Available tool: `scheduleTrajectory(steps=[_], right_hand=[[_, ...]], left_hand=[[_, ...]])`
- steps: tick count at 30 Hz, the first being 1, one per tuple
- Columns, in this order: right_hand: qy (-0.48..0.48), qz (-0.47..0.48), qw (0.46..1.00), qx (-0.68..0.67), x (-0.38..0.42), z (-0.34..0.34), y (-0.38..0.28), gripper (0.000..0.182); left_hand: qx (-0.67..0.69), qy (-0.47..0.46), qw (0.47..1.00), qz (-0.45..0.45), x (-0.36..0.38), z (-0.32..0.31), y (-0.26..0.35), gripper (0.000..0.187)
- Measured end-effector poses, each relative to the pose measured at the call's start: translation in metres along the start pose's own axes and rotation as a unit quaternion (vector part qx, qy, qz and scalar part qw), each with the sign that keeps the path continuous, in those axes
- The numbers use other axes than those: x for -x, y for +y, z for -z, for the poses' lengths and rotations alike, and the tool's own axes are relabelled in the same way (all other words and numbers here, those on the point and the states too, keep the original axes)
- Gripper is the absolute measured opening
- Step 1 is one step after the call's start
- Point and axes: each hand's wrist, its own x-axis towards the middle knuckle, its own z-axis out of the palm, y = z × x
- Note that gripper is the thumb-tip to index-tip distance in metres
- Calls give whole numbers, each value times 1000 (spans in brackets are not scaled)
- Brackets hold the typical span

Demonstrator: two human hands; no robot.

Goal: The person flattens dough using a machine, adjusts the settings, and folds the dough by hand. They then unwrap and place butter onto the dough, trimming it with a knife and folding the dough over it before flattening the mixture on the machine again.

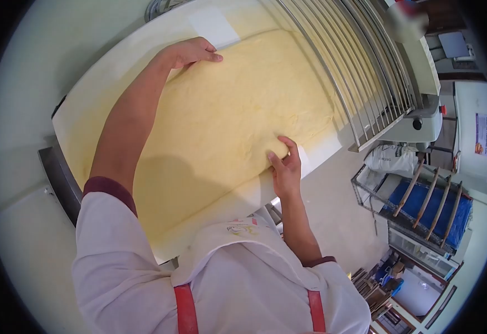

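The big, flat, yellow dough (pixel 227 106) lies on a long white belt (pixel 215 209). It looks soft and mostly smooth, with small bumps near the right hand. One end goes near the metal bars of a rack-like guard (pixel 355 67), which sits over the belt.

The right hand (pixel 287 167) is at the side of the dough close to the person's body. Its thumb and a finger are apart, with a little lump of dough held between them. The left hand (pixel 190 53) is at the far side. Its thumb is over the dough's edge and its other fingers are bent. I cannot tell if they are closed on the dough, as the palm side is hidden.

Near the belt is the person's white apron (pixel 243 267), with red straps (pixel 186 309). Past the guard is a machine with a red button (pixel 443 109). Farther off, a white bag (pixel 392 160) is near a blue sheet (pixel 430 206) with wooden sticks (pixel 431 195) above it.
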Motion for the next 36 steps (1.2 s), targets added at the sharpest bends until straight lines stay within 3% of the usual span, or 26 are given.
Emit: scheduleTrajectory(steps=[4, 7, 11, 13, 15, 19, 20, 22, 23, 24, 27, 28, 30, 31, 33, 34, 36], right_hand=[[48, 5, 995, -82, 26, -21, 1, 49], [-9, 18, 1000, 13, 37, -31, 27, 48], [-19, 9, 998, 54, 48, -40, 45, 51], [-2, 19, 1000, 6, 64, -59, 43, 52], [18, 23, 999, -42, 85, -78, 42, 52], [-49, 18, 984, 169, 98, -93, 68, 55], [-47, 5, 972, 229, 101, -85, 70, 55], [-59, 3, 992, 115, 117, -83, 74, 54], [-63, -1, 996, 59, 127, -77, 76, 53], [-99, 5, 994, 51, 136, -66, 79, 48], [-230, -118, 953, 160, 146, -31, 74, 37], [-217, -89, 957, 170, 141, -25, 72, 33], [-196, -32, 961, 191, 124, -12, 66, 26], [-177, 34, 952, 247, 109, -4, 61, 25], [-147, 158, 904, 369, 73, 2, 30, 22], [-149, 162, 896, 385, 57, -2, 12, 21], [-167, 192, 909, 329, 13, -6, 0, 20]], left_hand=[[-2, 44, 998, -49, 13, 9, -13, 31], [3, -24, 999, -43, 31, 16, -28, 27], [-13, 11, 999, -50, 67, 20, -43, 24], [31, 69, 993, -86, 73, 18, -58, 23], [0, 28, 998, -60, 86, 23, -70, 23], [-93, 30, 995, -26, 115, 31, -83, 22], [-73, 75, 993, -46, 118, 34, -85, 22], [-27, 156, 984, -83, 123, 29, -99, 23], [62, 200, 975, -73, 132, 31, -105, 23], [150, 242, 957, -63, 144, 36, -111, 23], [192, 417, 882, -110, 202, 54, -168, 23], [192, 445, 866, -124, 225, 61, -205, 24], [192, 575, 781, -153, 294, 36, -243, 26], [212, 623, 740, -140, 336, 7, -235, 28], [252, 694, 665, -114, 397, -34, -292, 31], [258, 739, 611, -119, 427, -65, -312, 32], [265, 756, 593, -78, 450, -136, -307, 32]])
